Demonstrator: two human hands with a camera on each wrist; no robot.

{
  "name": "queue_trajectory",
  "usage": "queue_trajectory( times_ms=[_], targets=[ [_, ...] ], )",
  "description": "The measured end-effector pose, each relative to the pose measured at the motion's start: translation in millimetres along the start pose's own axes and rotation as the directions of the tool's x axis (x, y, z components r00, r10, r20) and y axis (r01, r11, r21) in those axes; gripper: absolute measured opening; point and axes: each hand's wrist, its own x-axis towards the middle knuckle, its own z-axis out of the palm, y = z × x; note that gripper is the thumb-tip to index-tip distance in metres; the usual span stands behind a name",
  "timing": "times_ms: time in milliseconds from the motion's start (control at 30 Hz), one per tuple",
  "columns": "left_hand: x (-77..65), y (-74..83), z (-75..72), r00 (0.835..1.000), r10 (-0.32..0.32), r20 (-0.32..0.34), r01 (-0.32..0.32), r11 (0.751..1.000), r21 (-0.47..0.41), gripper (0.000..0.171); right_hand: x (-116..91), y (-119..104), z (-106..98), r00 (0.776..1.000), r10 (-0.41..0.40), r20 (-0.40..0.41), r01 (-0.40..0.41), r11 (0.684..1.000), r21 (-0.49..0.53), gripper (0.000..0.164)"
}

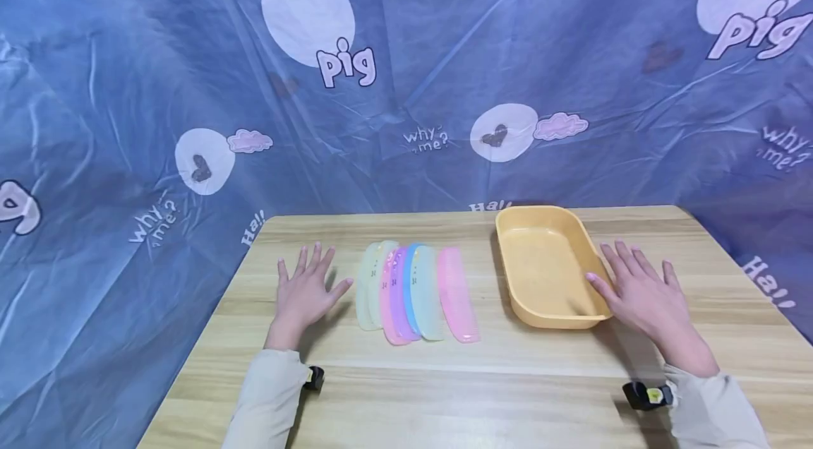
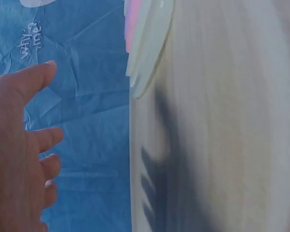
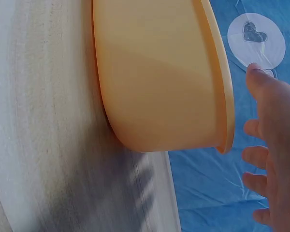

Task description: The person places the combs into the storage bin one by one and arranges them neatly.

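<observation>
Several plastic combs lie on the table, most of them overlapping in a row. Pale yellow-green combs (image 1: 367, 294) are at the left of the row, then a pink comb (image 1: 389, 301), a purple comb (image 1: 401, 294), a blue comb (image 1: 408, 294) and a pale aqua comb (image 1: 427, 301). Another pink comb (image 1: 457, 297) lies a little apart on the right. My left hand (image 1: 305, 297), fingers spread, is left of the combs and holds nothing. My right hand (image 1: 648, 297), also spread and holding nothing, is beside the yellow tray (image 1: 508, 272), its thumb overlapping the rim in the head view.
The wooden table (image 1: 406, 399) ends at a back edge behind the combs and tray. A blue printed cloth (image 1: 406, 174) hangs behind it. Black wrist devices (image 1: 646, 396) are worn near both sleeves.
</observation>
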Motion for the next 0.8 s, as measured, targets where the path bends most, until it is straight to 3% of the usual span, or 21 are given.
queue_trajectory(
  times_ms=[300,533,800],
  targets=[
    [24.5,29.9,-10.6,0.998,0.06,0.015,-0.059,0.997,-0.04,0.078,-7.1,5.6,-0.6,0.998,-0.013,0.059,0.009,0.998,0.068,0.068],
    [43.1,56.9,-14.7,0.992,0.125,0.023,-0.123,0.991,-0.052,0.077,-13.6,9.5,-0.4,0.998,-0.035,0.053,0.03,0.994,0.108,0.071],
    [60.9,84.6,-9.9,0.981,0.191,0.025,-0.188,0.977,-0.097,0.08,-24.9,16.8,-1.2,0.995,-0.04,0.089,0.023,0.983,0.182,0.092]
  ],
)
